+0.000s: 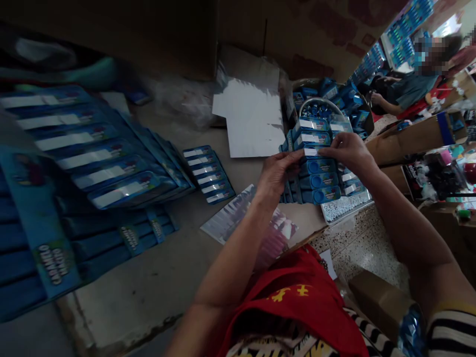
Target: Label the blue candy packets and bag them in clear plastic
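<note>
A row of small blue boxes (318, 181) stands at the table's right edge, their ends facing me. Across one of them lies a short white strip (311, 152), stretched between both hands. My left hand (278, 171) pinches or presses its left end with thumb and forefinger. Closed on the right end are the fingertips of my right hand (349, 151). The boxes farther back carry white strips, while the nearer ones show a round blue spot and printed lettering. Half under my left forearm is a clear sheet (230, 220) with pale strips on it.
Stacked blue boxes (111, 148) fill the left side. A smaller blue set (208, 173) lies mid-table. Torn white card (255, 119) is behind it. A tray of pale beads (344, 207) and a bowl of blue pieces (320, 108) stand right. Another person (403, 91) sits beyond.
</note>
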`<state>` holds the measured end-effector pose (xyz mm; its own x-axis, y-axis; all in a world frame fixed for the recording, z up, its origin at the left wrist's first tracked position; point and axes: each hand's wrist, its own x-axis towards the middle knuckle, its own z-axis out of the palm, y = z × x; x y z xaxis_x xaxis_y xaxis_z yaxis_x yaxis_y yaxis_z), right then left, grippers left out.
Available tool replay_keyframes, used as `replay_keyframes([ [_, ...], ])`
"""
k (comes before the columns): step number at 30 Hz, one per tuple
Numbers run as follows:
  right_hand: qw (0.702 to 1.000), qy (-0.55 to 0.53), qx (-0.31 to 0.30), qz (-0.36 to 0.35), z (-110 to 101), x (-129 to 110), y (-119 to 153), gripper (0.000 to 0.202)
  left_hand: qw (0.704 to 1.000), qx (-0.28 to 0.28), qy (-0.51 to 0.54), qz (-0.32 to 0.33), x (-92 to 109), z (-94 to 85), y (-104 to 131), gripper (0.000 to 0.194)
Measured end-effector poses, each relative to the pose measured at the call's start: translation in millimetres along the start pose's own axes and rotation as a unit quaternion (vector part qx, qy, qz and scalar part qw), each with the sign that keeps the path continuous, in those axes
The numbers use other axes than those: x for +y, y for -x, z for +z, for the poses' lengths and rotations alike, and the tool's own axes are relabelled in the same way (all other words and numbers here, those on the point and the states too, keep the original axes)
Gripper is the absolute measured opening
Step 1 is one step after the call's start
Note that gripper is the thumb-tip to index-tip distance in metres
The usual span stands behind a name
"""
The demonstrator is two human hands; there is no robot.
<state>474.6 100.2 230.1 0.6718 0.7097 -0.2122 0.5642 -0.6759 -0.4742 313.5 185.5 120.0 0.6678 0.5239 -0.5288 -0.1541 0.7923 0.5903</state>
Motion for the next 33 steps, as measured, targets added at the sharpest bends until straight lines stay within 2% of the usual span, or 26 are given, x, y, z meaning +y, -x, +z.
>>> replay_keyframes([
  [4, 0.999, -0.021, -0.032, 0.018, -4.0, 0.1, -6.0, 0.041, 0.998, 0.055, 0.002, -0.011, -14.4, 0.1, -9.7, 0.049],
  [6, 0.997, -0.049, -0.040, 0.037, -4.8, -0.8, -5.0, 0.042, 0.997, 0.070, -0.009, -0.001, -18.5, -3.0, -11.1, 0.048],
  [8, 0.994, -0.090, -0.028, 0.050, -6.7, -3.0, 0.5, 0.043, 0.992, 0.112, -0.029, 0.048, -18.5, -8.0, -5.6, 0.044],
  [11, 0.984, -0.173, 0.009, 0.039, -12.1, -9.9, 16.4, 0.047, 0.964, 0.176, -0.065, 0.190, -10.9, -12.0, 20.4, 0.042],
  [12, 0.980, -0.196, 0.019, 0.030, -13.9, -13.1, 22.6, 0.050, 0.957, 0.165, -0.076, 0.228, -7.1, -10.6, 32.7, 0.041],
  [14, 0.974, -0.225, 0.030, 0.014, -16.4, -20.5, 34.5, 0.056, 0.960, 0.091, -0.096, 0.246, 0.5, -2.9, 57.8, 0.044],
  [17, 0.968, -0.246, 0.049, -0.010, -15.6, -32.6, 48.1, 0.058, 0.980, -0.048, -0.108, 0.157, 7.5, 16.2, 84.7, 0.056],
  [20, 0.956, -0.284, 0.068, -0.032, -9.9, -44.4, 57.8, 0.053, 0.987, -0.111, -0.094, 0.067, 7.2, 33.4, 93.0, 0.058],
  [22, 0.947, -0.311, 0.073, -0.042, -5.4, -50.5, 63.3, 0.049, 0.989, -0.118, -0.076, 0.042, 5.2, 39.0, 93.0, 0.051],
  [24, 0.938, -0.337, 0.065, -0.049, -2.6, -53.2, 68.0, 0.046, 0.992, -0.108, -0.052, 0.047, 4.6, 38.4, 93.0, 0.044],
  [28, 0.932, -0.360, 0.007, -0.044, -6.7, -45.3, 74.3, 0.046, 0.990, -0.074, -0.056, 0.104, 13.9, 21.8, 97.0, 0.039],
  [31, 0.937, -0.346, -0.043, -0.036, -13.7, -33.0, 75.6, 0.057, 0.977, -0.058, -0.119, 0.170, 28.1, 5.6, 98.6, 0.039],
  [33, 0.936, -0.347, -0.053, -0.021, -15.8, -26.2, 74.0, 0.059, 0.965, -0.055, -0.167, 0.197, 37.3, -1.6, 95.9, 0.040],
])
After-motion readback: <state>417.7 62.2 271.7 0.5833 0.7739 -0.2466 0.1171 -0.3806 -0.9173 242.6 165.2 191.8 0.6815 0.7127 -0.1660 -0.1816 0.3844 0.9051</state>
